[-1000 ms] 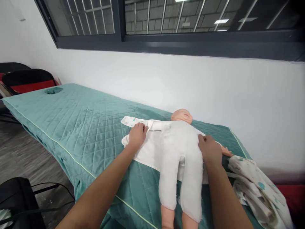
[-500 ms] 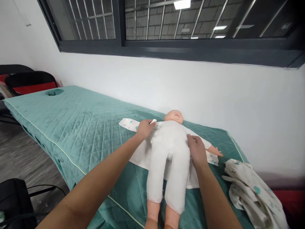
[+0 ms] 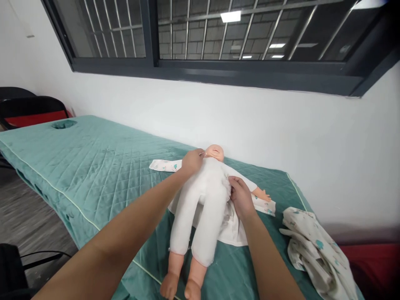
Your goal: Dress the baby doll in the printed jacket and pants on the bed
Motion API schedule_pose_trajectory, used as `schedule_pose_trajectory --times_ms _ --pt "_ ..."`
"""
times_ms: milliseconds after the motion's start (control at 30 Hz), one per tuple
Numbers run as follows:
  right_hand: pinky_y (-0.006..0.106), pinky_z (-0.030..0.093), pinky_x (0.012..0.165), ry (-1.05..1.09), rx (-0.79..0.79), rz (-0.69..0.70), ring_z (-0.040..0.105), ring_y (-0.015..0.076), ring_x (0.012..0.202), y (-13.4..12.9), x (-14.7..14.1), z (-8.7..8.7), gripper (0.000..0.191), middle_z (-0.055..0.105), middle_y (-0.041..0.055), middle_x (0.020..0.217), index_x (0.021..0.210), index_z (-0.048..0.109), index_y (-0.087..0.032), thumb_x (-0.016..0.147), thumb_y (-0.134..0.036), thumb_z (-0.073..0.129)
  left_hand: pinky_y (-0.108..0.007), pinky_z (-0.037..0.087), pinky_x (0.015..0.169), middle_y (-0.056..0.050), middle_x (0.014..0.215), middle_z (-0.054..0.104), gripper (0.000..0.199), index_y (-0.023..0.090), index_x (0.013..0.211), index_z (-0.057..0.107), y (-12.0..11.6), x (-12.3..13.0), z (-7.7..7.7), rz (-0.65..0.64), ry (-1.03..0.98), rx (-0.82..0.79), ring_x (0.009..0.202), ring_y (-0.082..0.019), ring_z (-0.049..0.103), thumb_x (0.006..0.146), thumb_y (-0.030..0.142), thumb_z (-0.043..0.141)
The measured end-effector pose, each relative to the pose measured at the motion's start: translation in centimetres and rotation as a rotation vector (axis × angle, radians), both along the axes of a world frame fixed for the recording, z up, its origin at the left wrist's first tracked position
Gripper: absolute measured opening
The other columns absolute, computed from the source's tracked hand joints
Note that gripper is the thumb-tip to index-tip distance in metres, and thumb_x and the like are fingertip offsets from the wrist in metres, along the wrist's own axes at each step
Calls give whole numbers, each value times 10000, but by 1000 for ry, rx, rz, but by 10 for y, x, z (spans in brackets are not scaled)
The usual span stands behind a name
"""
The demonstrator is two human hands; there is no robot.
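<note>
A baby doll (image 3: 204, 179) with a white soft body lies on its back, its head toward the wall. Beneath it spreads a printed baby shirt (image 3: 233, 227), one sleeve (image 3: 165, 165) out to the left and the other under the doll's bare hand. Beside the doll's neck, my left hand (image 3: 193, 161) is closed in a pinch, with a thin white edge of cloth showing at its fingertips. My right hand (image 3: 241, 195) is closed at the doll's waist, fingertips pressed together on the white side; whether shirt cloth is also in them is hidden.
A quilted green cover (image 3: 118, 166) lies over the bed, which has a round hole (image 3: 64, 124) at its far left end. Crumpled printed clothing (image 3: 318, 250) rests at right. A wall with a barred window (image 3: 250, 37) stands behind; chairs (image 3: 34, 110) are at far left.
The doll's legs have swung to the left and its body is tilted. My left hand has come up closer to the head. The shirt is more bunched near my right hand. The view has shifted.
</note>
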State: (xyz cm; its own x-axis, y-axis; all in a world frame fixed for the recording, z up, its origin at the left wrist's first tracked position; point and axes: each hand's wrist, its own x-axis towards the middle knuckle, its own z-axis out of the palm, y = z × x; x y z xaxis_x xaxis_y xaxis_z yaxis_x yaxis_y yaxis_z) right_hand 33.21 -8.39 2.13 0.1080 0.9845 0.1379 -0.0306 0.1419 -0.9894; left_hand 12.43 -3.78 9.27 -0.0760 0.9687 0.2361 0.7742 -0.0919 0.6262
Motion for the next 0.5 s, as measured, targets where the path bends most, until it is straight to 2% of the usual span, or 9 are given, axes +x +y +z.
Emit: schedule_pose_trajectory --times_ms 167,300,367,433,500 --pt "260 391 576 182 -113 127 506 142 674 -6 -3 4 328 571 -38 760 898 616 -240 685 -436 772 -341 474 846 -128 1048 743 328 196 1018 700 -10 16 9 -25 124 -24 984 -259 675 981 253 379" --pt "258 407 591 192 -146 183 548 159 717 -8 -5 5 400 583 -45 786 962 576 -259 658 -406 792 -392 477 850 -200 1016 723 311 119 1040 686 -29 25 17 -45 215 -50 967 -310 677 963 216 401" --pt "262 418 596 186 -154 186 563 164 722 -9 -4 6 407 589 -47 790 964 563 -261 659 -411 789 -392 483 848 -189 1022 720 290 122 1087 672 -44 26 21 -67 240 -51 966 -311 676 956 239 441" --pt "272 431 597 180 -160 191 566 164 704 -9 -3 7 401 597 -42 797 951 565 -254 660 -421 785 -358 496 841 -137 1072 716 289 166 1169 642 -65 22 24 -108 162 -15 954 -271 678 943 272 498" --pt "286 446 597 159 -166 203 570 169 686 -10 -1 8 398 609 -32 796 948 577 -246 666 -447 775 -306 519 796 -72 1091 706 297 215 1206 615 -89 13 22 -139 -73 45 849 -196 684 937 293 516"
